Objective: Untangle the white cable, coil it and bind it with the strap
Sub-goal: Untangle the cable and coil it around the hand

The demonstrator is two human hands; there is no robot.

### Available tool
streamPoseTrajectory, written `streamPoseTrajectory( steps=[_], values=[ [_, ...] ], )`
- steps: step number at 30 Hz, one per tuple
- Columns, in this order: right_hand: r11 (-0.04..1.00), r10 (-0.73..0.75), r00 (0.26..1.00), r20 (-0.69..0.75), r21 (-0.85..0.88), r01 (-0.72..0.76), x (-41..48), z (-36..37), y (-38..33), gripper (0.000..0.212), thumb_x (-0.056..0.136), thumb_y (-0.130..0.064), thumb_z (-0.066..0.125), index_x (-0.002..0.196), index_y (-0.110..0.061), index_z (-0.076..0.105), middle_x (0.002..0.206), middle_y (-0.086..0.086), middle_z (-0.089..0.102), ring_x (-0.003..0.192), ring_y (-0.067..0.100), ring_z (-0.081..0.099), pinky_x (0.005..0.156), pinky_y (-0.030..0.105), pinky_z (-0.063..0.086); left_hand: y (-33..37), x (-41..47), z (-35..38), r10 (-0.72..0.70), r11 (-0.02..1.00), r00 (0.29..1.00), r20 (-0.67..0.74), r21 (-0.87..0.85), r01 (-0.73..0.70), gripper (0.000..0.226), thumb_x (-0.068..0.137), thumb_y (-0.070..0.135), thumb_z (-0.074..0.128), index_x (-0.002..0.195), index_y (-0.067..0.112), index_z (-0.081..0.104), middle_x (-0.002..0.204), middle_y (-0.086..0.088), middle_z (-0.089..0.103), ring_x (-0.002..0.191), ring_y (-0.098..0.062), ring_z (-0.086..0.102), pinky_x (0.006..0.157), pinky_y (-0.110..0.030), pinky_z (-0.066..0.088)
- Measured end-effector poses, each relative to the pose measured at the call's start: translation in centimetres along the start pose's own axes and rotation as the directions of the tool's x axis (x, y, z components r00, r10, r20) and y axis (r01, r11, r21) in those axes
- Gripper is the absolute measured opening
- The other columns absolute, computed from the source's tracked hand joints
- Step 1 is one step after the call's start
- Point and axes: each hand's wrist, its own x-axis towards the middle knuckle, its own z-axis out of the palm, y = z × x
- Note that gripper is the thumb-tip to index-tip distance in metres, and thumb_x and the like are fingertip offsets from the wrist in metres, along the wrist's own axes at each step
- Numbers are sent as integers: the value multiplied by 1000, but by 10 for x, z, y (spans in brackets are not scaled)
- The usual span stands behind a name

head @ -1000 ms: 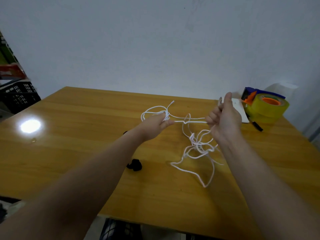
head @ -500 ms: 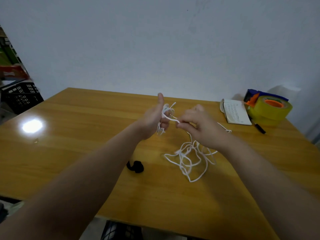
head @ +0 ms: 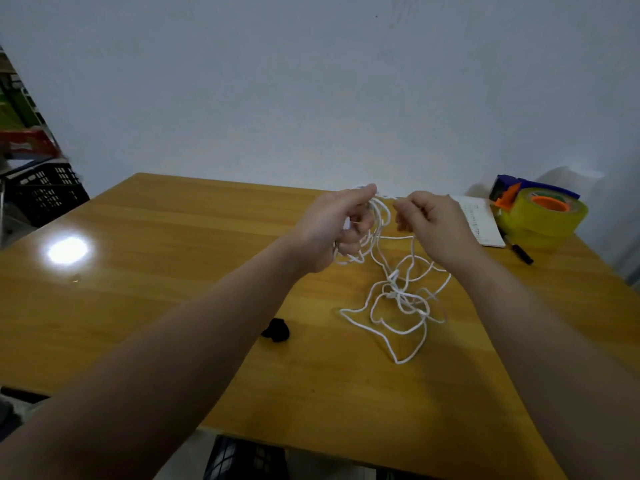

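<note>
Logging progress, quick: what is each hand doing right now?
Left hand: closed, holding loops of the white cable.
Right hand: closed, pinching a strand of the same cable.

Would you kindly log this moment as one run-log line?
phase: coiling | left hand: holds loops | right hand: pinches white cable | rest tangled on table | strap: untouched

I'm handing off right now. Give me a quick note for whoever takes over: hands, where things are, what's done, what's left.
Left hand: closed on several loops of the white cable.
Right hand: pinching a cable strand close beside the left hand.
Most of the cable lies tangled on the table, below the hands.
Black strap: on the table, untouched, left of the tangle.
Done: a few loops gathered.
Left: clear the tangle, finish coiling, bind with the strap.
</note>
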Motion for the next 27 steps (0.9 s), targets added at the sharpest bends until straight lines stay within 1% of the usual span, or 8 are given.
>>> streamPoseTrajectory(
  steps=[4, 6, 9, 14, 17, 19, 23, 27],
  values=[
    [973, 72, 997, 31, 217, -77, -8, 0, 2, 19, 94, -14, 51, 80, -15, 63, 64, -13, 56, 42, 1, 48, 42, 12, 37, 12, -1, -6, 44, 980, 999, 0, -193, -43, 51, 99, 28, 38, 54, 12, 56, 58, -3, 61, 39, -9, 46, 38, -18, 36],
    [976, 35, 997, 66, 214, -49, -12, 2, 5, 12, 93, -12, 53, 88, -10, 64, 77, -5, 60, 62, -5, 55, 58, 8, 41, 20, -3, -11, 59, 962, 998, 16, -269, -52, 69, 100, 30, 34, 40, 7, 58, 58, 1, 63, 56, -10, 61, 63, -23, 54],
    [992, 33, 989, 143, 114, -50, -20, 10, 17, 17, 93, -23, 53, 84, -15, 66, 71, -1, 59, 68, 13, 54, 67, 32, 43, 30, -3, -18, 105, 906, 994, 16, -413, -89, 68, 100, 31, 34, 37, 13, 51, 62, -3, 65, 69, -15, 67, 88, -35, 53],
    [978, 207, 975, -74, 44, -205, -13, 27, 31, 41, 99, -39, 29, 70, -19, 50, 64, -3, 50, 62, 14, 47, 61, 34, 35, 22, -8, -5, -30, 920, 988, 150, -382, 86, 52, 91, 32, 44, 42, 15, 44, 62, -7, 62, 67, -17, 65, 87, -42, 54],
    [941, 337, 940, 46, -28, -336, 0, 32, 49, 62, 89, -61, 21, 78, -14, 60, 82, 9, 66, 80, 27, 62, 76, 44, 49, 3, -17, 13, -116, 945, 935, 334, -252, 208, 53, 94, 33, 39, 44, 17, 42, 58, -3, 54, 60, -15, 59, 88, -39, 53],
    [915, 394, 902, 178, -169, -366, 4, 36, 53, 56, 85, -62, 25, 81, -21, 62, 91, 6, 68, 90, 30, 64, 84, 48, 50, -2, -19, 20, -127, 944, 928, 351, -245, 222, 54, 96, 31, 36, 45, 17, 43, 57, -1, 52, 58, -14, 56, 84, -36, 56],
    [720, 403, 826, 393, -694, -21, -16, 52, 23, 41, 97, -41, 29, 114, -20, 59, 121, 7, 61, 114, 30, 56, 91, 41, 43, 0, -8, 19, -109, 944, 973, 203, -287, 165, 54, 98, 29, 36, 45, 17, 42, 63, -3, 60, 63, -16, 61, 80, -32, 54],
    [751, 314, 756, 575, -637, 173, -38, 67, -2, 55, 98, -51, 19, 108, -12, 57, 118, 13, 61, 113, 31, 55, 88, 40, 42, 3, 11, 3, -102, 938, 994, -36, -336, 84, 39, 100, 22, 33, 63, 15, 44, 88, -11, 70, 93, -22, 63, 99, -35, 39]
  ],
)
